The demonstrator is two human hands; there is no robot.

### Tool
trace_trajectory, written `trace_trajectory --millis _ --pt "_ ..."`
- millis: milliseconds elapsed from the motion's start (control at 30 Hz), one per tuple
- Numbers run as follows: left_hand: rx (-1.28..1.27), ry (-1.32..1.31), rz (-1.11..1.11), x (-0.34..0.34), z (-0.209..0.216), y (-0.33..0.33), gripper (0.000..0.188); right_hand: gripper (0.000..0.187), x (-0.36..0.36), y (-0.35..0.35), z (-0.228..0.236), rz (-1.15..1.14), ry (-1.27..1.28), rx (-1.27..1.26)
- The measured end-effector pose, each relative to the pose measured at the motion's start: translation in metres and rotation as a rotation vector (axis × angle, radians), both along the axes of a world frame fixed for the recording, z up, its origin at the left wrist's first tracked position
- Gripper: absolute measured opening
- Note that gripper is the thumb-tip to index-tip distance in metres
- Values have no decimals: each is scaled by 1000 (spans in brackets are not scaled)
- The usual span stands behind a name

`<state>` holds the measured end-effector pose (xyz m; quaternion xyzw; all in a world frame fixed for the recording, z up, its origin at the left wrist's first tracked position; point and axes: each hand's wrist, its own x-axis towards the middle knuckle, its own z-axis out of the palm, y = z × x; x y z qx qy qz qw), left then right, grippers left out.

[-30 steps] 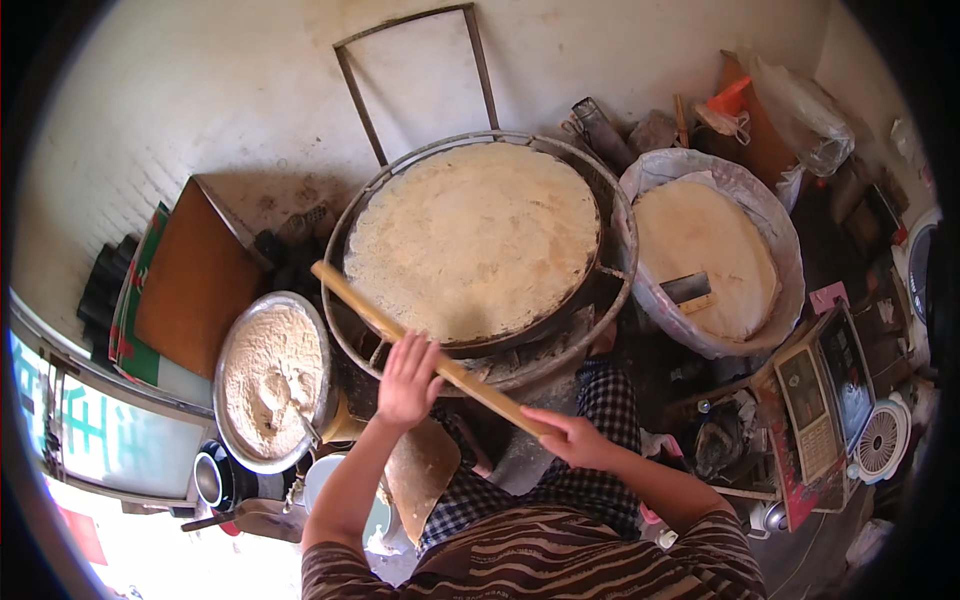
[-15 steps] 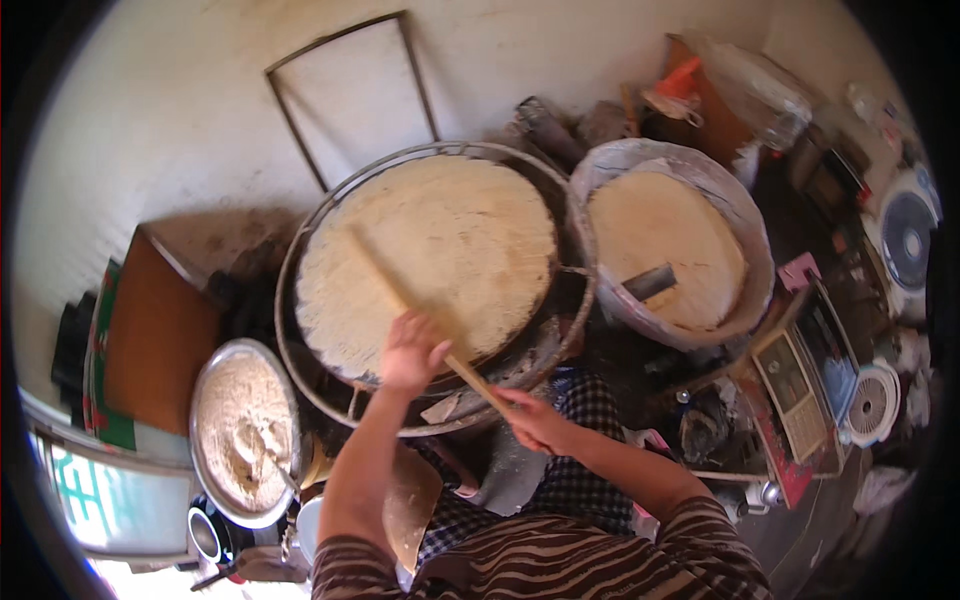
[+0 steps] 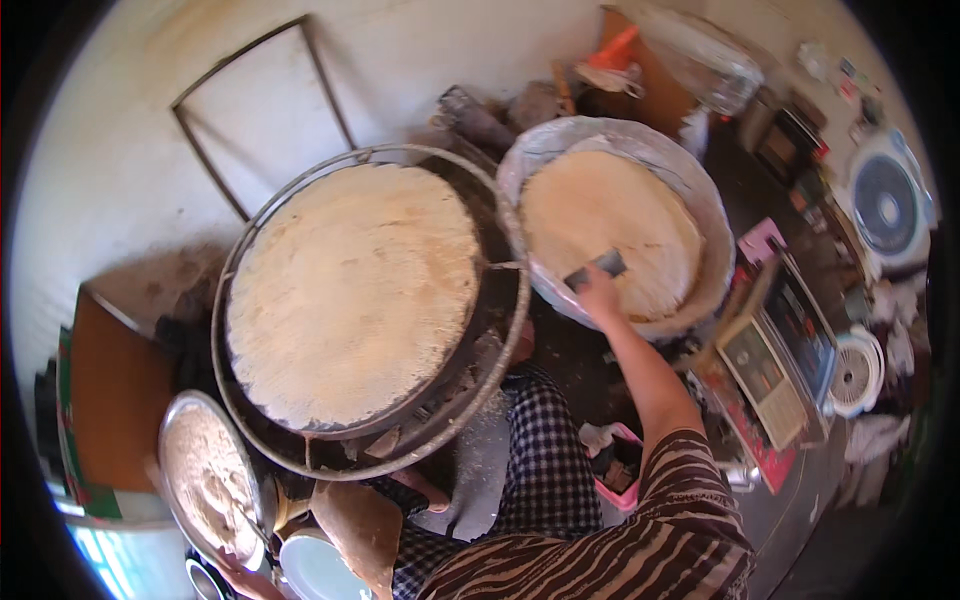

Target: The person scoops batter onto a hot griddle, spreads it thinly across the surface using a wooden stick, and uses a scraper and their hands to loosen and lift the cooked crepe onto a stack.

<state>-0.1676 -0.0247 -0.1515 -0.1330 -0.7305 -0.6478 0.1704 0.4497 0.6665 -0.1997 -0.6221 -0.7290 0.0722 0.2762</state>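
Over the plastic-lined basin [image 3: 718,235] to your right, your right hand [image 3: 600,292] is closed around a scraper [image 3: 614,263], its fingers wrapped about the middle of the tool. You have a dark grey, flat, rectangular blade there, its two ends showing past your fingers, lying slantwise just at the near part of a round flatbread [image 3: 610,200]. That flatbread is wide, thin and pale tan, with a faintly browned, cracked patch near your hand; whether the blade touches it, you cannot tell from this view.

Your left hand [image 3: 247,582] is low at the near edge of the metal bowl [image 3: 265,492], blurred and partly cut off, so whether its fingers are spread or pinching something cannot be told. The bowl holds a pale, lumpy, wet-looking mixture [image 3: 203,470].

Straight ahead of you, a broad sheet of batter [image 3: 355,290] covers the griddle, cream-coloured, matt and streaky, with a few tan patches toward its right and a ragged near edge. A metal ring [image 3: 517,330] runs around the griddle.
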Motion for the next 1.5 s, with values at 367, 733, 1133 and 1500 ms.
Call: trace_trajectory --millis 367,733,1133,1500 --pt "148 -769 398 78 -96 -114 51 41 72 79 -99 -276 -254 -466" --pt "485 -1479 440 79 -40 -68 73 51 88 108 -167 -861 -57 -461" --pt "-508 -38 48 12 -20 167 44 26 87 51 -33 -102 1316 -237" --pt "284 -1123 -317 51 -61 283 28 20 -158 -187 186 869 258 38"
